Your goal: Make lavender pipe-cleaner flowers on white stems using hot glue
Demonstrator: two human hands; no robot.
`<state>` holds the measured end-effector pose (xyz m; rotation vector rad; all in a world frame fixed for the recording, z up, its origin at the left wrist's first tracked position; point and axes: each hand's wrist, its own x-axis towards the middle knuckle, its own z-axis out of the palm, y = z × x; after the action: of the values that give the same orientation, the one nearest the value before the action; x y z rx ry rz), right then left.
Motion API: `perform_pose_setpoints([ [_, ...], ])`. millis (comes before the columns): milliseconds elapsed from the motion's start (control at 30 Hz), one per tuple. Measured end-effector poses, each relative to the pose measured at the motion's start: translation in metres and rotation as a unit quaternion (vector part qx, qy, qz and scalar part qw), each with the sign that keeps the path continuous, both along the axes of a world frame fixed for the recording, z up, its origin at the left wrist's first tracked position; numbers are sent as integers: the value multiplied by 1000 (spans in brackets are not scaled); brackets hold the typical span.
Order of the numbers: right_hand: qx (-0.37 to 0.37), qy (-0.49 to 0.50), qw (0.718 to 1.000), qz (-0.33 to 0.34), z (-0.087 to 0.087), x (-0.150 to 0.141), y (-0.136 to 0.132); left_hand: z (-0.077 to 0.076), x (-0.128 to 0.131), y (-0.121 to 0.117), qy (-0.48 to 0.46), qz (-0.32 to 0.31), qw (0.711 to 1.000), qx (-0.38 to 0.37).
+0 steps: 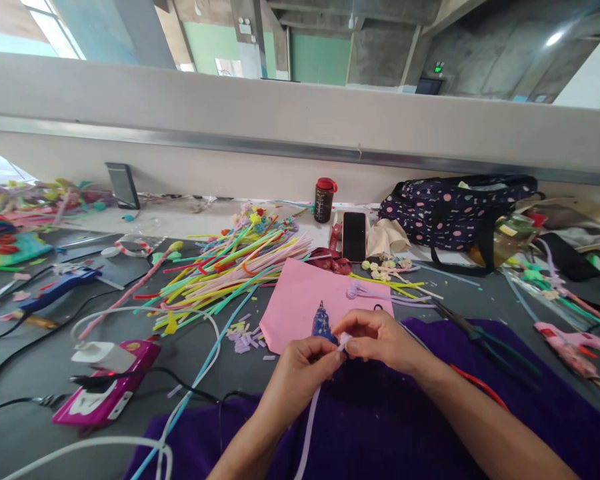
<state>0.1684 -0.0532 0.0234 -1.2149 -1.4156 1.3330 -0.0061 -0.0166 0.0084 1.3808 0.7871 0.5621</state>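
Note:
My left hand [304,367] is closed in a pinch on a pale lilac pipe cleaner [310,427], whose tail hangs down toward the purple cloth. My right hand [380,339] pinches the small lilac tuft [345,340] at the upper end of the same pipe cleaner. Fingertips hide part of the tuft. Just behind my hands, a dark blue glue gun [322,321] lies nozzle away from me on a pink sheet [290,300]. Finished lilac stems with a curled head [355,290] rest on the sheet's right side. Short lilac cut pieces [247,340] lie to its left.
A big bundle of coloured pipe cleaners [220,273] lies left of centre. Pliers [485,337] sit on purple cloth [430,413] at right. A magenta power strip [105,393] with cables is at left. Behind are a phone [355,237], a bottle [323,201] and a patterned bag [430,213].

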Motion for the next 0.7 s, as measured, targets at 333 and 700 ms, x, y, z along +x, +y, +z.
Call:
perform_pose_setpoints([
  [333,52,-71,995,35,-1,1,-1,3,-1,1,-24,-12,998,-57],
  [700,13,11,998,-58,-5,-6,-1,3,0,1,-155,97,970,-160],
])
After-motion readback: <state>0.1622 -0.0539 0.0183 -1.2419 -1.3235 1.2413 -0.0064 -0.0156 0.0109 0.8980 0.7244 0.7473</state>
